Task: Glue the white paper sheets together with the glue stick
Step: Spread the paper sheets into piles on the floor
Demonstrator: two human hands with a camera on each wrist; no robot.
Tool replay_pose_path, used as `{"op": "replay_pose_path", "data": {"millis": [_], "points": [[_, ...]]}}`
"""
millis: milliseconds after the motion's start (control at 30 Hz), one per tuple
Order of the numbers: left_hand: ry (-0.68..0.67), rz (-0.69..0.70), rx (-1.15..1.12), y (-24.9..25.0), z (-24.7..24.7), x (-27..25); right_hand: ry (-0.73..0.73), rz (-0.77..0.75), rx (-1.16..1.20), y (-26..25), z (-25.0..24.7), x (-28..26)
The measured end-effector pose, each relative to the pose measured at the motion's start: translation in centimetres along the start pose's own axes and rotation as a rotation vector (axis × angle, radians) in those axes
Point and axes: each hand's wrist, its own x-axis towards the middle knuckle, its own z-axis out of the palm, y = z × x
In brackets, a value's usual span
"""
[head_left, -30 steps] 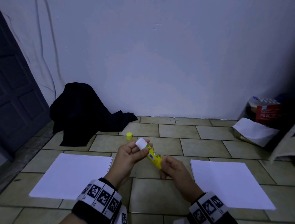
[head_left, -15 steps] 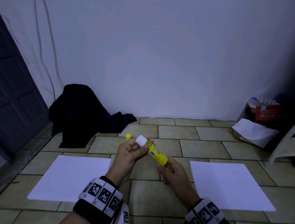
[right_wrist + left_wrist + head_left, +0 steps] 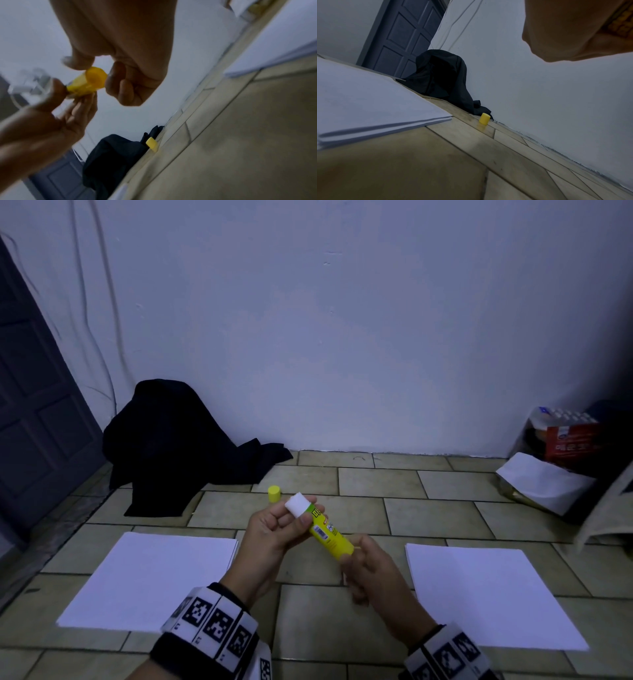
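Glue stick, uncapped, is hanging tilted above the floor between 2 paper stacks. Only the right wrist view is showing its round base, where the right hand is pinching with curled fingers. The left hand is curling around the upper end. Its yellow cap is standing on the tiles.

Both forearms raised mid-air — left hand curled in a pinch, right hand curled, fingertips pinching.
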Motion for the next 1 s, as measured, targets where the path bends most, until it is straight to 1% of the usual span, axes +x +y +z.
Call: {"op": "replay_pose_path", "data": {"millis": [33,100,167,200,267,300,333,367,400,433,500,567,667,733,833,933,1000], "points": [[0.003,0.002,0.003,0.1,0.0,0.0,0.03,-0.06,-0.057,0.2,-0.1,0.0],[0.003,0.0,0.004,0.2,0.0,0.0,0.055,-0.128,-0.123,0.1,-0.3,-0.1],[-0.005,-0.008,-0.001,0.3,0.1,0.0,0.033,-0.117,-0.107,-0.3,0.0,-0.5],[-0.01,-0.012,-0.005,0.3,0.1,0.0,0.02,-0.07,-0.033,-0.4,0.1,-0.6],[-0.02,-0.014,-0.006,0.3,0.1,-0.2,-0.027,0.115,0.199,-0.6,0.3,-0.8],[-0.022,-0.013,-0.001,0.2,0.1,-0.3,-0.064,0.184,0.284,-0.7,0.3,-0.8],[-0.021,-0.012,0.002,0.2,0.2,-0.4,-0.091,0.213,0.331,-0.7,0.3,-0.9],[-0.017,-0.009,0.002,0.2,0.2,-0.5,-0.106,0.204,0.35,-0.5,0.2,-1.0],[-0.009,-0.008,-0.002,0.1,0.2,-0.6,-0.102,0.159,0.34,-0.2,0.1,-1.0],[0.0,-0.007,-0.005,0.1,0.2,-0.6,-0.083,0.089,0.275,0.0,0.0,-1.1],[0.011,-0.012,-0.002,0.0,0.2,-0.8,-0.032,-0.031,0.071,0.2,0.0,-1.2],[0.011,-0.018,0.003,0.0,0.2,-0.9,0.01,-0.077,-0.021,0.3,-0.2,-1.1],[0.001,-0.022,0.006,0.1,0.1,-1.2,-0.03,-0.092,-0.054,0.2,-0.1,-1.3],[-0.013,-0.026,0.014,0.2,0.0,-1.3,-0.071,-0.049,-0.006,0.2,0.1,-1.4],[-0.033,-0.033,0.021,0.2,-0.1,-1.5,-0.14,0.094,0.2,0.6,0.0,-1.5],[-0.058,-0.042,0.009,0.2,0.0,-1.8,-0.32,0.256,0.486,1.1,-0.5,-1.6],[-0.078,-0.046,0.004,0.3,0.2,-2.0,-0.447,0.332,0.593,1.3,-0.7,-1.6]]}}
